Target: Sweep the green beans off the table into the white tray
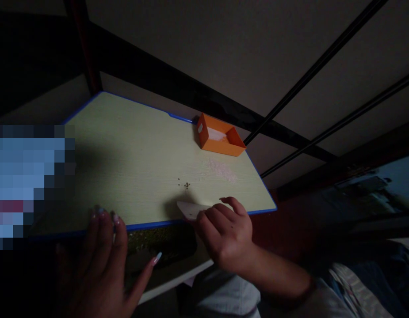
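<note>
My right hand [224, 232] is closed on a small white scraper card [190, 208] at the near edge of a pale green table top [131, 159]. A few dark seeds [185, 184] lie just beyond the card. A faint patch of white grains [221, 170] is spread further right. My left hand [101, 260] is open, fingers resting on the table's blue front edge, thumb out beside a tray of greenish seeds [164, 245] held below the edge. An orange box [219, 138] with white grains inside stands at the far edge.
The table has a blue rim [151, 224] and dark metal bars [177, 88] run behind it. A blurred-out patch covers the left side. The room is dim; a light-clothed lap shows below the table.
</note>
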A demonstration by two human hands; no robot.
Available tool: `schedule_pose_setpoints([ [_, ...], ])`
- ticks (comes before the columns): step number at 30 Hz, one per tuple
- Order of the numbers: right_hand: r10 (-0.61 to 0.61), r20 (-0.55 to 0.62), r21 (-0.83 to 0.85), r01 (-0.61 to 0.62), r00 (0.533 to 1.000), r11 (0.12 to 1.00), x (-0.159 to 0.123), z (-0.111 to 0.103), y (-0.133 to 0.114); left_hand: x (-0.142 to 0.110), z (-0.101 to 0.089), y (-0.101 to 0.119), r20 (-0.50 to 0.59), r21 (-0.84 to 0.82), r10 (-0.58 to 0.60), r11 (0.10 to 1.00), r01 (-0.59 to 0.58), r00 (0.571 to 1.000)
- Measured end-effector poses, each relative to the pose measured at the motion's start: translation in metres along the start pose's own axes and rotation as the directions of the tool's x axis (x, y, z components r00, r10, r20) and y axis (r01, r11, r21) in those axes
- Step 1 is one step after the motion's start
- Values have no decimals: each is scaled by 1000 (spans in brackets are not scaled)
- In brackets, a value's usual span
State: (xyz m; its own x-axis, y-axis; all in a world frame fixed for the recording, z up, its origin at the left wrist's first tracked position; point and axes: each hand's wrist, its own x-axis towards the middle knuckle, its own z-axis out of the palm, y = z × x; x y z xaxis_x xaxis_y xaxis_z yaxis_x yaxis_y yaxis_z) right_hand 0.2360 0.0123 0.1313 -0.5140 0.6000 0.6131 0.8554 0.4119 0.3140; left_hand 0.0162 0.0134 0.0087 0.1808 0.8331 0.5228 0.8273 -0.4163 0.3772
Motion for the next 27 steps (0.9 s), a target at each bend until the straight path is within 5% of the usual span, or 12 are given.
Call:
schedule_pose_setpoints([
  [8, 75, 67, -74, -70, 995, 995, 7, 5, -5, 1, 0, 0, -1, -44, -11, 999, 11, 1000],
  [27, 104, 20, -270, -95, 994, 958, 0, 40, 39, 0, -3, 0, 9, -38, -30, 999, 30, 1000],
])
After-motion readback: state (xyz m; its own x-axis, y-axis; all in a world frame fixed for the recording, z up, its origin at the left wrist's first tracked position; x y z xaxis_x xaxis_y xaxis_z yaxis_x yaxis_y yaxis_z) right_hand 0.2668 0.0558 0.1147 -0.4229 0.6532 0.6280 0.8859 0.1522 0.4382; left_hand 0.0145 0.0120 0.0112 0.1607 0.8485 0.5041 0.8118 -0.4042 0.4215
